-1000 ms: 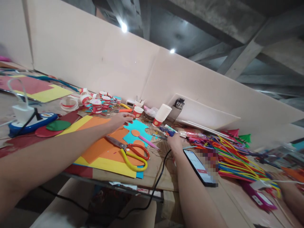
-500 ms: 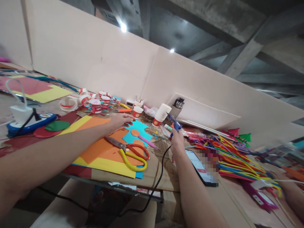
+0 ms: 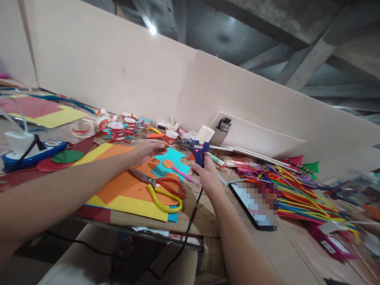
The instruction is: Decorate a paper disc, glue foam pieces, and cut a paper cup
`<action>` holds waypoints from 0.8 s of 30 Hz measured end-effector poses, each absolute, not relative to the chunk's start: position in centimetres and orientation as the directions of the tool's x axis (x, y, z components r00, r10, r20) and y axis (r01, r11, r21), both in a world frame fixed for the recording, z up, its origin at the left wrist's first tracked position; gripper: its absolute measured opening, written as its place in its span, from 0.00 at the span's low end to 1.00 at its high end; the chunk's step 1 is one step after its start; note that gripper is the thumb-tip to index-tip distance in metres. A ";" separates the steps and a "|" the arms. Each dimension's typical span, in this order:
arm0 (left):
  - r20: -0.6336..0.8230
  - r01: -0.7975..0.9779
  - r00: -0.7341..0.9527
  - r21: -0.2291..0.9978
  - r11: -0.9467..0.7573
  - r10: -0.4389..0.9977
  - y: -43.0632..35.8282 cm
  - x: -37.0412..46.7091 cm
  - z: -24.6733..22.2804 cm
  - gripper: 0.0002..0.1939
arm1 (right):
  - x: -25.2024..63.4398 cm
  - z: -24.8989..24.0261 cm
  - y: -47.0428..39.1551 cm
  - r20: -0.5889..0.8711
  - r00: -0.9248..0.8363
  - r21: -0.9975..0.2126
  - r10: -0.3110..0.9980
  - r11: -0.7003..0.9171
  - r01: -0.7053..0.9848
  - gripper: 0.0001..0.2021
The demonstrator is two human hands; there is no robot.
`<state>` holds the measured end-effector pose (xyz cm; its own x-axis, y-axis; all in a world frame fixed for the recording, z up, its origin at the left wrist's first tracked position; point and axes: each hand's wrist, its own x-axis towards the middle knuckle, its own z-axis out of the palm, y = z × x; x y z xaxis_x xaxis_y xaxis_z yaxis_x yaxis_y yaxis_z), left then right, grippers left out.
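Observation:
My right hand is wrapped round a blue hot glue gun, whose nozzle points left and whose small red light is lit. Its black cord hangs down over the table edge. My left hand reaches out over the orange paper, fingertips drawn together; what they pinch, if anything, is too small to make out. Just beyond those fingertips stands a red and white paper cup. Scissors with red and yellow handles, a pink pencil and cut turquoise paper lie between my arms.
Several cut cup pieces sit at the back left. Stacked paper cups stand behind the glue gun. To the right are a phone, a bundle of colourful pipe cleaners and a purple power strip. A blue power strip is at left.
My right hand has brought the glue gun leftward, turning its nozzle toward my left hand, in front of the stacked cups. My left hand has barely moved.

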<state>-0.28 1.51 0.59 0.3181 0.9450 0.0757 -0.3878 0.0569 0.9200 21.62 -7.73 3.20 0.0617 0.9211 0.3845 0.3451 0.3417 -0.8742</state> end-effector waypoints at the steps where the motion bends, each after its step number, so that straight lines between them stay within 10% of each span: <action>1: 0.066 -0.393 0.313 0.917 0.066 0.947 1.4 -0.2 0.8 0.07 | 21.7 3.1 -7.7 0.391 0.053 -0.854 0.919 0.341 0.393 0.14; 16: 0.149 -0.358 0.394 0.934 0.002 0.907 0.7 0.1 1.1 0.14 | 21.6 3.1 -7.6 0.502 -0.071 -0.601 0.862 0.407 0.688 0.21; 24: 0.268 -0.058 0.399 0.962 -0.268 0.877 0.8 -0.3 1.2 0.18 | 21.7 3.0 -7.6 0.511 -0.040 -0.625 0.858 0.404 0.668 0.18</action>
<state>-0.33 0.78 1.24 0.3991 0.8768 0.2682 -0.0584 -0.2676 0.9617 21.70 -7.59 2.96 -0.0401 0.8584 0.5114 0.6681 0.4036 -0.6252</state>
